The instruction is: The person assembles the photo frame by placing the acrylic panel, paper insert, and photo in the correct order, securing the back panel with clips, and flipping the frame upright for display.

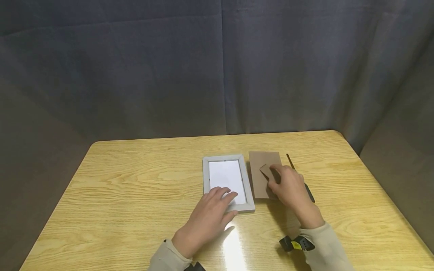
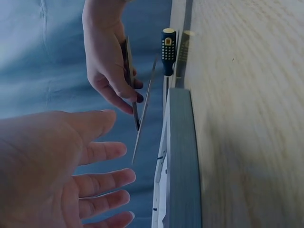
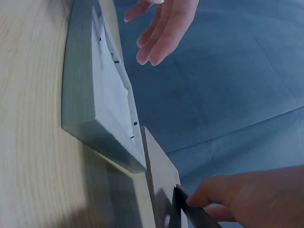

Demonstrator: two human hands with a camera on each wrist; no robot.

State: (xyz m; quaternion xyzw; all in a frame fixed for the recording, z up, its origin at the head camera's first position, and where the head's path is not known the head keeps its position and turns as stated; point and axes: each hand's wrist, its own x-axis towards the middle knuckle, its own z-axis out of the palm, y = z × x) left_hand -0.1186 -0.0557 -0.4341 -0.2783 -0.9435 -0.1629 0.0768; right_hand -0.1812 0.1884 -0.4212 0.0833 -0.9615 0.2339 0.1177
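A light grey picture frame [image 1: 206, 173] lies back side up on the table, a white sheet [image 1: 225, 174] inside it. Over its near end hovers my left hand [image 1: 208, 214], fingers spread and holding nothing; the left wrist view shows these fingers [image 2: 107, 179] apart from the frame. To the right, my right hand [image 1: 291, 186] pinches the stand flap [image 1: 268, 172] of a brown backing board [image 1: 259, 158] between thumb and fingers. In the left wrist view the board [image 2: 145, 111] hangs tilted above table level, its flap angled out.
A screwdriver [image 1: 309, 192] with a dark handle lies right of the board, partly hidden behind my right hand. The wooden table [image 1: 135, 180] extends to both sides. Grey curtains [image 1: 152, 75] stand behind and beside it.
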